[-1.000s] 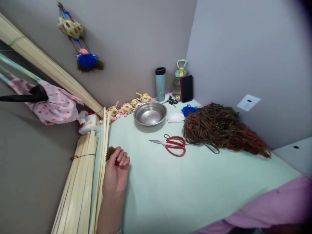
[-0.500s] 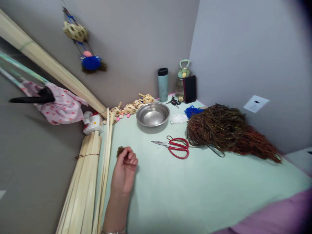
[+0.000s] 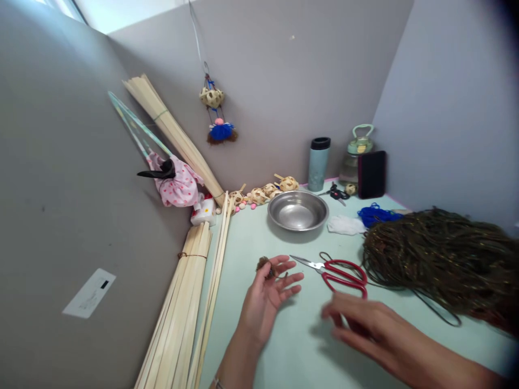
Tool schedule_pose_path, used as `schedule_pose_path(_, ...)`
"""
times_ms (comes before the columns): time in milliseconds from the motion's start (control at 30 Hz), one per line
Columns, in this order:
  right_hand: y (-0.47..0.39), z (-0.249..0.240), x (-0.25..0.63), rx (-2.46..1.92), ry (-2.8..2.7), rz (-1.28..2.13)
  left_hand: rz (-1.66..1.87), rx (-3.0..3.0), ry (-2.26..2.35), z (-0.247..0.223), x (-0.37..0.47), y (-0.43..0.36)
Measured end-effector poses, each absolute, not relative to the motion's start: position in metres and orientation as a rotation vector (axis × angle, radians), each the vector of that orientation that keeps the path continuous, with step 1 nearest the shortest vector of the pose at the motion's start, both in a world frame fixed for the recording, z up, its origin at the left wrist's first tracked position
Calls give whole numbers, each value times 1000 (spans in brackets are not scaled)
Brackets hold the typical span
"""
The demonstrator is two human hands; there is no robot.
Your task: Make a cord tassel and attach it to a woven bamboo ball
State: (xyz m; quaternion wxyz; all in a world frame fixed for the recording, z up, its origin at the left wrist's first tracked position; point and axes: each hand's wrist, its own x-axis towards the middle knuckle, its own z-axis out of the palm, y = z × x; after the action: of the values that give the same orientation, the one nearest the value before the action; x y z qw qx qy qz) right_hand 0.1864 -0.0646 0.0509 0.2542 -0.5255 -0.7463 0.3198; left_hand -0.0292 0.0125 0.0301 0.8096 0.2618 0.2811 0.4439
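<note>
My left hand [image 3: 270, 294] is palm up left of the scissors, holding a small brown fuzzy tuft [image 3: 265, 267] between thumb and index finger while its other fingers spread. My right hand [image 3: 365, 327], blurred, hovers palm down just below the red handles of the scissors [image 3: 344, 274]; its fingers are bent and partly smeared, so I cannot make out anything in them. The scissors lie on the pale green table [image 3: 295, 351] with blades pointing left. At the right rests a big heap of dark brown yarn [image 3: 438, 259], one loop trailing in front.
Behind the hands stand a metal bowl [image 3: 298, 210], a tumbler [image 3: 319, 165], a green-lidded bottle [image 3: 357, 154] and a phone [image 3: 372, 174]. White cloth [image 3: 346, 225] and blue yarn [image 3: 377, 215] lie near them. Bamboo strips [image 3: 182, 302] line the left edge; an ornament [image 3: 219, 116] hangs behind.
The view has swung left, shifting the scene rightward. My right hand has come into view near the scissors. My left hand's outer fingers have uncurled, with the tuft still in its grip.
</note>
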Motion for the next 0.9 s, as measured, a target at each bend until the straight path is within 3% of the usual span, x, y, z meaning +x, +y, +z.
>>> schedule_pose_path(133, -11, 57, 138, -1218, -1861, 960, 959, 571, 565, 26, -22, 9)
schedule_pose_path(333, 18, 39, 121, -1172, -1586, 1473, 1025, 607, 661, 18, -26, 16)
schedule_pose_path(633, 31, 33, 145, -1290, -1585, 1382, 1006, 856, 720, 22, -34, 21)
schedule_pose_path(900, 23, 34, 136, -1155, -1529, 1556, 992, 1049, 801, 22, -32, 21)
